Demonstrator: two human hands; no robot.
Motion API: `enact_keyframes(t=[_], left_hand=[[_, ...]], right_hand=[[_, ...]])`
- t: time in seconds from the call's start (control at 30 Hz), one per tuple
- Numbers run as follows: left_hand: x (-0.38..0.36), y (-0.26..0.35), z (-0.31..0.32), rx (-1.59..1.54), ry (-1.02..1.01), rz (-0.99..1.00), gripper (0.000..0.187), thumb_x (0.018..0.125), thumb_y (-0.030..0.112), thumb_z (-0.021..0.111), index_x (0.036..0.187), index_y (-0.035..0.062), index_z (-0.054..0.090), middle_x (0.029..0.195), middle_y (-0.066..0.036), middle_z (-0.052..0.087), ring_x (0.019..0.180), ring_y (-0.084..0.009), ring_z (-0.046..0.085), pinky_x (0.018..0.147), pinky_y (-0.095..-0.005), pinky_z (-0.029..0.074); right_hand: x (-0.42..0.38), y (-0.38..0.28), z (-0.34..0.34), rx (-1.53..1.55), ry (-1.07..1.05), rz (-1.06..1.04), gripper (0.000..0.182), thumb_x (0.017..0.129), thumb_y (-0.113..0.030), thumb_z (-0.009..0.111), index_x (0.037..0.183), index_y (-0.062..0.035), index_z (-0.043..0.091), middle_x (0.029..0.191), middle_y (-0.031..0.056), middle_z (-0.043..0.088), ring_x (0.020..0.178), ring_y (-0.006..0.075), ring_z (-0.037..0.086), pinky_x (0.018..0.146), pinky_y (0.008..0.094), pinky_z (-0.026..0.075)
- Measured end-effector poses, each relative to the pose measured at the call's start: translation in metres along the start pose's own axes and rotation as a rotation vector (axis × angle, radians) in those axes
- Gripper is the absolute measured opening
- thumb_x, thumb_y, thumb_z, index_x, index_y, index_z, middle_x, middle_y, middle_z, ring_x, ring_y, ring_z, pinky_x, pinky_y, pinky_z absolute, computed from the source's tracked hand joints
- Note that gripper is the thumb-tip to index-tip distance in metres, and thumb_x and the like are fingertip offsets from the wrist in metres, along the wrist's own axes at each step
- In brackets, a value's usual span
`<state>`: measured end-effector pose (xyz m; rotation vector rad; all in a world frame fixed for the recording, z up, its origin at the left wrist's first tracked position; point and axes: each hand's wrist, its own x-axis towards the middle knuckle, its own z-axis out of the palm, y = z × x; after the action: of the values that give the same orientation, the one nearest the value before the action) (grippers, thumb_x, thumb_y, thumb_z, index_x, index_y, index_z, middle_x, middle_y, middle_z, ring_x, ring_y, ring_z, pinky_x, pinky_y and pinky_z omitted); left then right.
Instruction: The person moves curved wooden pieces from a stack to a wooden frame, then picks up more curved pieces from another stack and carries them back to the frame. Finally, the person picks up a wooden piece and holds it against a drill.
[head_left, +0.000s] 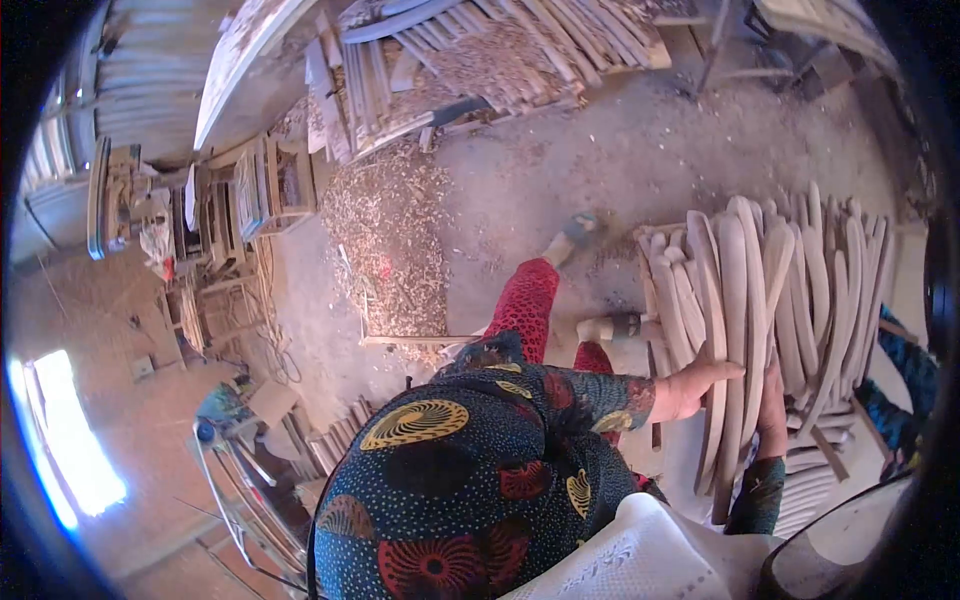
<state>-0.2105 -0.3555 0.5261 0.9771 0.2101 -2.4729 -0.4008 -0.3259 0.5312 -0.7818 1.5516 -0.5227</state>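
A stack of long curved wooden slats lies on the dusty floor to my right. My left hand reaches across my patterned dress and presses its fingers against a pale curved slat at the stack's near side. My right hand grips the same slat from the other side, fingers wrapped round it. The slat runs from the stack's top down past both hands. My red-patterned legs and sandalled feet stand just left of the stack.
A heap of wood shavings lies on the floor ahead. More slats and planks are piled beyond it. Wooden frames and machinery stand at the left. A metal frame is nearby. Teal patterned cloth shows at the right edge.
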Motion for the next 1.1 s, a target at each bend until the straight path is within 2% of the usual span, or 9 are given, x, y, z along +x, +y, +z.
enact_keyframes(t=[0.17,0.33,0.37,0.47,0.53,0.6,0.8,0.97,1.1], left_hand=[[-0.065,0.074,0.005,-0.019,-0.126,0.049,0.037,0.08,0.022,0.07,0.112,0.0068,0.061,0.111,-0.006,0.063,0.104,-0.0187,0.058,0.094,-0.0375,0.045],[-0.097,0.161,-0.028,-0.143,-0.176,0.179,0.041,0.081,0.021,0.067,0.117,0.0029,0.056,0.11,-0.01,0.063,0.104,-0.0204,0.06,0.094,-0.0369,0.048],[-0.107,0.186,-0.033,-0.157,-0.165,0.211,0.043,0.082,0.021,0.067,0.118,0.0026,0.055,0.111,-0.01,0.063,0.104,-0.0209,0.06,0.094,-0.0374,0.048],[-0.14,0.268,-0.056,-0.237,-0.108,0.248,0.047,0.082,0.022,0.067,0.122,0.0025,0.051,0.113,-0.011,0.061,0.105,-0.0227,0.06,0.095,-0.0382,0.048],[-0.154,0.322,-0.079,-0.273,-0.162,0.38,0.044,0.085,0.022,0.062,0.122,0.0018,0.05,0.114,-0.01,0.06,0.107,-0.0239,0.058,0.097,-0.0397,0.046],[-0.158,0.375,-0.109,-0.358,-0.034,0.414,0.048,0.084,0.019,0.063,0.125,0.001,0.046,0.116,-0.011,0.058,0.107,-0.0255,0.057,0.096,-0.0403,0.047],[-0.193,0.546,-0.158,-0.37,0.05,0.807,0.052,0.09,0.032,0.053,0.133,0.0045,0.041,0.129,-0.012,0.049,0.124,-0.0263,0.044,0.108,-0.0429,0.033],[-0.179,0.643,-0.211,-0.436,-0.02,0.951,0.055,0.088,0.038,0.055,0.131,0.0066,0.043,0.128,-0.01,0.052,0.12,-0.0261,0.048,0.106,-0.0451,0.036],[-0.156,0.679,-0.244,-0.433,-0.081,0.958,0.055,0.086,0.04,0.058,0.128,0.0069,0.047,0.124,-0.01,0.055,0.117,-0.0258,0.05,0.102,-0.0448,0.04]], right_hand=[[0.007,-0.075,0.044,-0.072,-0.058,-0.08,0.091,0.086,-0.06,0.049,0.144,0.0034,0.021,0.142,0.0197,0.037,0.131,0.0256,0.036,0.107,0.0332,0.028],[0.047,-0.196,0.131,-0.147,-0.13,-0.152,0.091,0.083,-0.05,0.058,0.145,0.0034,0.019,0.142,0.02,0.037,0.13,0.0248,0.037,0.107,0.0326,0.028],[0.067,-0.209,0.148,-0.108,-0.168,-0.167,0.087,0.083,-0.041,0.06,0.145,0.0033,0.018,0.142,0.02,0.037,0.13,0.0237,0.037,0.107,0.0318,0.029],[0.121,-0.264,0.216,-0.121,-0.231,-0.166,0.088,0.083,-0.041,0.063,0.143,0.0083,0.019,0.141,0.0232,0.037,0.131,0.0261,0.036,0.107,0.0324,0.028],[0.16,-0.314,0.268,-0.268,-0.253,-0.164,0.094,0.082,-0.044,0.065,0.142,0.011,0.018,0.141,0.0256,0.036,0.131,0.0278,0.036,0.107,0.033,0.03],[0.192,-0.373,0.326,-0.25,-0.348,-0.163,0.097,0.08,-0.046,0.068,0.141,0.0115,0.019,0.141,0.0265,0.035,0.13,0.0293,0.037,0.106,0.0334,0.031],[0.312,-0.499,0.47,-0.488,-0.645,-0.298,0.103,0.074,-0.061,0.066,0.139,0.0102,0.028,0.135,0.0281,0.043,0.127,0.0318,0.042,0.106,0.0336,0.033],[0.393,-0.549,0.551,-0.909,-0.619,-0.377,0.11,0.071,-0.076,0.055,0.141,0.0051,0.029,0.141,0.0285,0.035,0.131,0.0361,0.036,0.11,0.0356,0.027],[0.46,-0.531,0.583,-0.801,-0.639,-0.588,0.096,0.073,-0.066,0.061,0.141,-0.0032,0.034,0.141,0.0262,0.035,0.133,0.0372,0.032,0.11,0.0433,0.025]])
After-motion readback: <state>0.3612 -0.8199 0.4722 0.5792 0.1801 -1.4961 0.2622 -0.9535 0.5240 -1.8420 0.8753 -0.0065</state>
